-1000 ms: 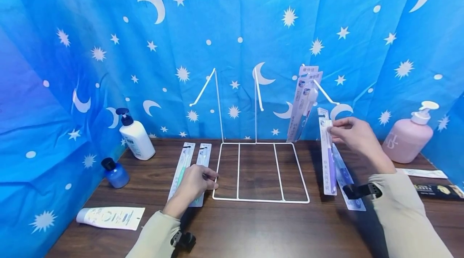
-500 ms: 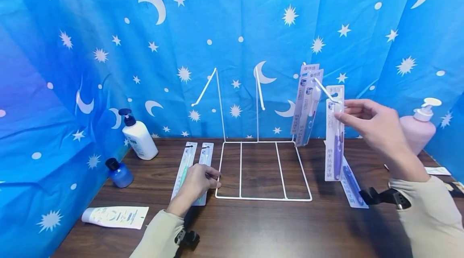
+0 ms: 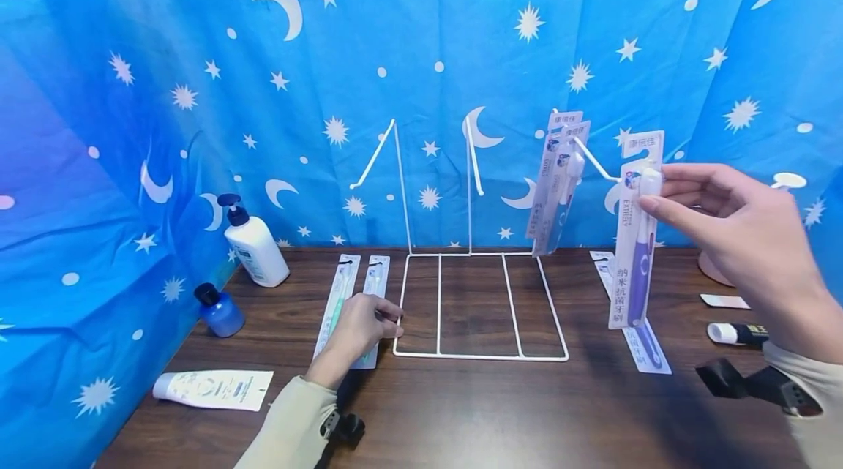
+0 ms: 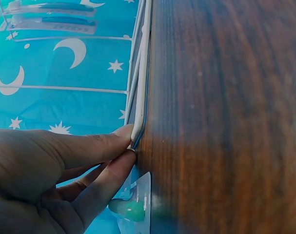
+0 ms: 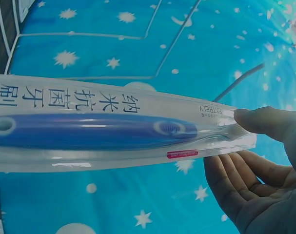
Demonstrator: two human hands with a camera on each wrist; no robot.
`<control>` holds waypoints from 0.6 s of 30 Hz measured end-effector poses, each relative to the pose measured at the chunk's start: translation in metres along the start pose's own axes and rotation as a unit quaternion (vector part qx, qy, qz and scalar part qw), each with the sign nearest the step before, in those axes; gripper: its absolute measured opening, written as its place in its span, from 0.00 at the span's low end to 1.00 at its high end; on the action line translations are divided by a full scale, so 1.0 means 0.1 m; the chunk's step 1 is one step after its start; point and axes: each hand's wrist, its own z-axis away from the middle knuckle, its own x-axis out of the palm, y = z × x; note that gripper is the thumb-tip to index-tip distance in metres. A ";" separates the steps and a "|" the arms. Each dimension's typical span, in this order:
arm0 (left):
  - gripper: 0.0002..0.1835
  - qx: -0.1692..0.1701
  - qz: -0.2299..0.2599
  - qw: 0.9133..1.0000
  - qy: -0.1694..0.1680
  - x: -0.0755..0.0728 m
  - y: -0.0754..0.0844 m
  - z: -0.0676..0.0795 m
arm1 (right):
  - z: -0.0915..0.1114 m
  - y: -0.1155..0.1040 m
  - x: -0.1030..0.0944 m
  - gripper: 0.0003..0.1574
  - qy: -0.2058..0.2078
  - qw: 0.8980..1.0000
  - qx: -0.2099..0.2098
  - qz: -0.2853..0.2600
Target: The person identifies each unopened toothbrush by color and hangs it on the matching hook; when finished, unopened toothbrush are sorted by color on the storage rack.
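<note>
My right hand (image 3: 737,213) pinches a packaged purple toothbrush (image 3: 639,257) near its top, thumb in front and fingers behind. The package hangs upright, its hang slot near the tip of the right hook (image 3: 596,159); whether they touch I cannot tell. In the right wrist view the purple handle (image 5: 89,131) shows through clear plastic. My left hand (image 3: 358,326) pinches the front left corner of the white wire rack's base (image 3: 481,357), between thumb and finger in the left wrist view. Two packaged toothbrushes (image 3: 560,191) hang on the right hook.
Two packaged green toothbrushes (image 3: 337,293) lie left of the rack; another purple one (image 3: 648,348) lies at right. A white pump bottle (image 3: 257,246), blue bottle (image 3: 220,314) and white tube (image 3: 214,390) are at left. A black tube (image 3: 737,334) lies at right, near a partly hidden pink bottle (image 3: 714,269).
My right hand has raised the purple toothbrush package and moved it right and closer, from beside the lying package to near the hook's tip. The left hand stays on the rack's corner.
</note>
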 end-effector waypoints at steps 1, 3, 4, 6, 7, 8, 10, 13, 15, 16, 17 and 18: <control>0.10 0.001 0.000 1.000 -0.002 0.00 0.00 0.00 | 0.02 -0.02 -0.01 0.31 0.002 1.000 -0.003 0.000; 0.10 0.000 0.002 1.000 -0.002 0.00 0.01 0.00 | 0.06 -0.07 -0.03 0.30 0.007 1.000 -0.011 -0.010; 0.10 0.000 0.001 1.000 -0.001 0.00 0.01 0.01 | 0.08 -0.10 -0.03 0.31 0.012 1.000 -0.017 -0.015; 0.10 0.000 -0.003 1.000 0.002 0.00 0.01 0.00 | 0.11 -0.16 -0.03 0.31 0.022 0.999 -0.031 -0.030; 0.10 0.001 -0.006 1.000 0.003 0.01 0.01 0.00 | 0.13 -0.20 -0.03 0.31 0.027 0.998 -0.038 -0.037; 0.10 0.000 -0.008 1.000 0.004 0.01 0.01 0.00 | 0.16 -0.24 -0.03 0.31 0.033 0.997 -0.044 -0.044; 0.10 0.000 -0.010 1.000 0.004 0.01 0.00 -0.01 | 0.21 -0.34 -0.02 0.31 0.047 0.996 -0.060 -0.043; 0.10 0.001 -0.009 1.000 0.003 0.01 0.00 -0.02 | 0.31 -0.51 0.01 0.31 0.047 0.995 -0.079 -0.041; 0.10 0.000 -0.007 1.000 0.003 0.01 0.00 -0.02 | 0.36 -0.62 0.07 0.31 0.036 0.993 -0.101 -0.047; 0.10 0.000 -0.006 1.000 0.003 0.01 0.00 -0.02 | 0.38 -0.67 0.11 0.31 0.023 0.992 -0.111 -0.061; 0.10 0.000 -0.006 1.000 0.003 0.01 0.00 -0.02 | 0.39 -0.71 0.15 0.30 0.006 0.989 -0.120 -0.083; 0.10 -0.001 -0.005 1.000 0.003 0.01 0.00 -0.02 | 0.40 -0.74 0.20 0.30 -0.011 0.987 -0.129 -0.101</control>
